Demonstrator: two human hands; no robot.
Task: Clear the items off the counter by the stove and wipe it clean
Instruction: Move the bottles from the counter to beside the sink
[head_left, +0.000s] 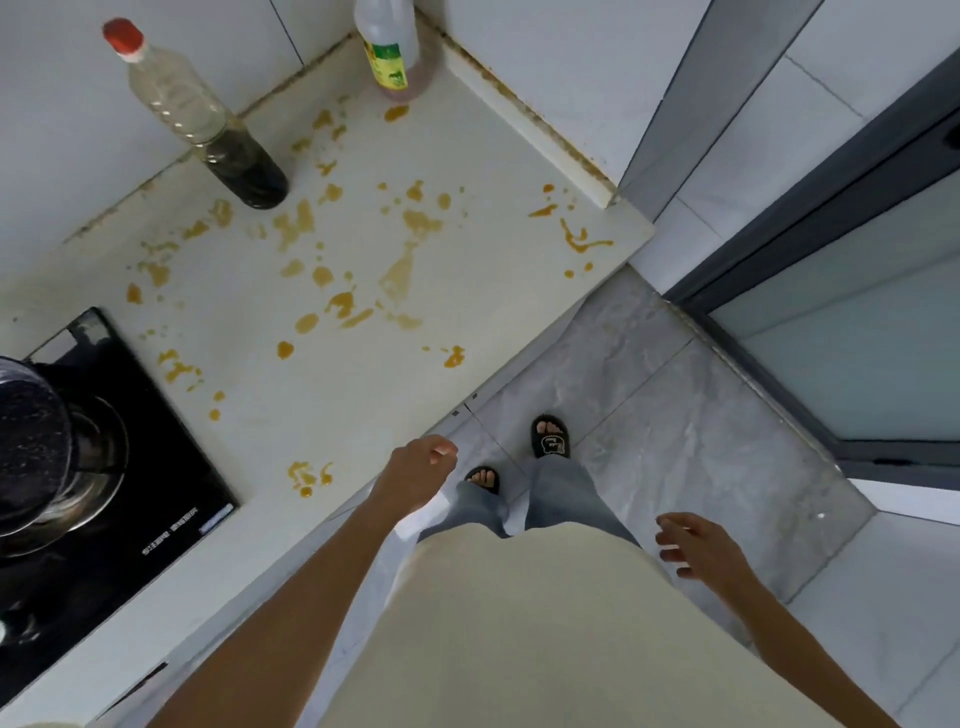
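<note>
1. The white stone counter (249, 332) stretches from the near left to the far right corner, spattered all over with orange-yellow sauce stains (353, 306), and both bottles stand at its far edge against the white tiled wall (62, 119).
2. Nearest, the left hand (415, 470) hangs just past the counter's near edge with its fingers curled in; whether it holds anything I cannot tell.
3. The right hand (698, 551) floats over the grey marbled floor tiles (675, 415), well apart from the counter, fingers spread loosely and holding nothing.
4. Below the hands show two feet in black slide sandals (550, 439).
5. At the near left sits a black glass stove top (130, 441), flush with the counter, with a dark speckled pot (28, 431) on its burner; what is in the pot cannot be seen.
6. Farther back on the left stands a clear plastic bottle with a red cap (192, 114), upright, holding dark liquid only in its lower part.
7. Farthest, in the corner, stands a translucent bottle with a green and yellow label (389, 52), its top cut off by the frame, a little reddish liquid at its base.
</note>
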